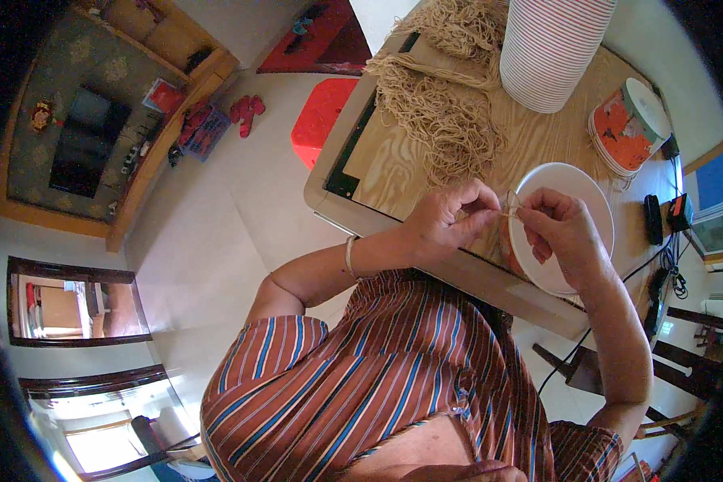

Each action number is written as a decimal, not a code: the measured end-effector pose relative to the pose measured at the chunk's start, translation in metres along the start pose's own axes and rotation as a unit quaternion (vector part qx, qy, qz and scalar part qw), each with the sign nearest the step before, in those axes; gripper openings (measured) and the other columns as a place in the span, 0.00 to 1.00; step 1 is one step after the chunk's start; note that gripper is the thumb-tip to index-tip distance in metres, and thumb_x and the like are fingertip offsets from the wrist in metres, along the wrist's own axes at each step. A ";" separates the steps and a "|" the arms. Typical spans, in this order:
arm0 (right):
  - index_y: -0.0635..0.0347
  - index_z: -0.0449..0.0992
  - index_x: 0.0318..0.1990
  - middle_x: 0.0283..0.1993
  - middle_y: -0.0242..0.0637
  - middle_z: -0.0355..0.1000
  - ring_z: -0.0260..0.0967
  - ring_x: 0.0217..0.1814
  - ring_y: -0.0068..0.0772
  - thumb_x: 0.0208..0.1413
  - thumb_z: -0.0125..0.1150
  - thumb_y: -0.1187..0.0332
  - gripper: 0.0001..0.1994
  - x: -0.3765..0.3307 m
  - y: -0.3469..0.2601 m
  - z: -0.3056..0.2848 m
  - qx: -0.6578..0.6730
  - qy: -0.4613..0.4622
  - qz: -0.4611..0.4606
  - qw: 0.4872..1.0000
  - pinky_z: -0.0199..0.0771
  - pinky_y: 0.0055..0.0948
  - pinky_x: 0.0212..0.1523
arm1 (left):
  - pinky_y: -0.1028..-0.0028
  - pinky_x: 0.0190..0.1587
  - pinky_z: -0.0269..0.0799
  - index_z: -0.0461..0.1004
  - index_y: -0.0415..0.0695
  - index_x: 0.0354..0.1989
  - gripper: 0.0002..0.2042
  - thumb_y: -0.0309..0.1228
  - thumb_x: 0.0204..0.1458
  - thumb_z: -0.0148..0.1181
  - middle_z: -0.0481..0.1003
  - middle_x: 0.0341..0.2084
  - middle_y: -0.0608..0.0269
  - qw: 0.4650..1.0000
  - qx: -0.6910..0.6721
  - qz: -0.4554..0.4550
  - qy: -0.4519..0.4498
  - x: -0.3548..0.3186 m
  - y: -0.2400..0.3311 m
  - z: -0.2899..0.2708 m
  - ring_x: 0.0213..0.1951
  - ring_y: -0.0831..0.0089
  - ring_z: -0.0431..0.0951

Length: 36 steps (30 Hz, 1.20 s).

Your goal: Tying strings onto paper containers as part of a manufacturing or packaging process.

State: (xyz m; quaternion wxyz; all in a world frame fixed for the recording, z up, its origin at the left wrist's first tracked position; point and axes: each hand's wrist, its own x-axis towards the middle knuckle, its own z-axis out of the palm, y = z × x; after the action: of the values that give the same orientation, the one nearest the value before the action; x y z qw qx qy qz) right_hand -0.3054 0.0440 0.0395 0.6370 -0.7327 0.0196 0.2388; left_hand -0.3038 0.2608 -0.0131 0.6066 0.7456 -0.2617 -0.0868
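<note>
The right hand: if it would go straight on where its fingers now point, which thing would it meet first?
Beyond the thin cord that it appears to pinch, the right hand would probably meet the left hand first, though depth is hard to judge from this view.

The left hand [458, 218] and right hand [566, 229] pinch a thin cord [510, 204] beside an open bucket's [598, 193] rim; tangled tan yarn [446, 120] and stacked tubs [553, 52] occupy the table [387, 170].
</note>
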 end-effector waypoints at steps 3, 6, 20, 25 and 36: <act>0.58 0.70 0.31 0.20 0.24 0.63 0.57 0.15 0.13 0.56 0.58 0.71 0.04 -0.002 -0.001 0.002 0.010 0.008 -0.011 1.000 0.58 0.17 0.14 | 0.76 0.44 0.70 0.72 0.41 0.40 0.05 0.25 0.56 0.55 0.72 0.34 0.65 0.999 0.025 0.013 0.017 0.002 0.004 -0.001 0.39 0.77 0.74; 0.57 0.69 0.32 0.21 0.23 0.63 0.57 0.16 0.12 0.55 0.58 0.72 0.04 -0.001 0.000 0.002 0.002 0.014 -0.031 0.999 0.58 0.16 0.14 | 0.76 0.43 0.70 0.73 0.41 0.38 0.04 0.24 0.55 0.57 0.72 0.34 0.66 0.997 0.043 0.059 0.039 0.004 0.003 -0.002 0.39 0.76 0.74; 0.59 0.70 0.34 0.22 0.24 0.61 0.54 0.22 0.13 0.53 0.56 0.77 0.03 0.002 0.012 0.008 -0.195 0.090 -0.211 0.954 0.57 0.20 0.23 | 0.71 0.39 0.72 0.74 0.41 0.37 0.05 0.25 0.52 0.58 0.72 0.33 0.60 0.984 0.096 0.135 0.061 0.019 0.001 0.002 0.36 0.68 0.75; 0.57 0.71 0.35 0.17 0.27 0.56 0.51 0.20 0.15 0.54 0.57 0.75 0.03 0.002 0.015 0.009 -0.240 0.113 -0.230 0.936 0.55 0.22 0.21 | 0.73 0.43 0.71 0.74 0.43 0.37 0.05 0.26 0.53 0.58 0.73 0.34 0.63 0.991 0.049 0.107 0.065 0.020 0.000 0.005 0.38 0.71 0.75; 0.57 0.73 0.36 0.17 0.33 0.61 0.56 0.19 0.18 0.56 0.58 0.73 0.02 -0.001 0.013 0.012 -0.251 0.129 -0.256 0.925 0.61 0.25 0.22 | 0.79 0.35 0.73 0.74 0.42 0.38 0.05 0.29 0.57 0.57 0.75 0.32 0.67 0.997 -0.066 0.004 0.044 0.022 -0.013 0.010 0.30 0.81 0.76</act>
State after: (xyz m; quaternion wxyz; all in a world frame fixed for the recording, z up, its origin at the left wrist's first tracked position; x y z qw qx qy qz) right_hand -0.3140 0.0525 0.0271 0.4638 -0.8730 -0.1475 -0.0317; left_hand -0.2861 0.2430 -0.0240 0.6660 0.7058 -0.2315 -0.0683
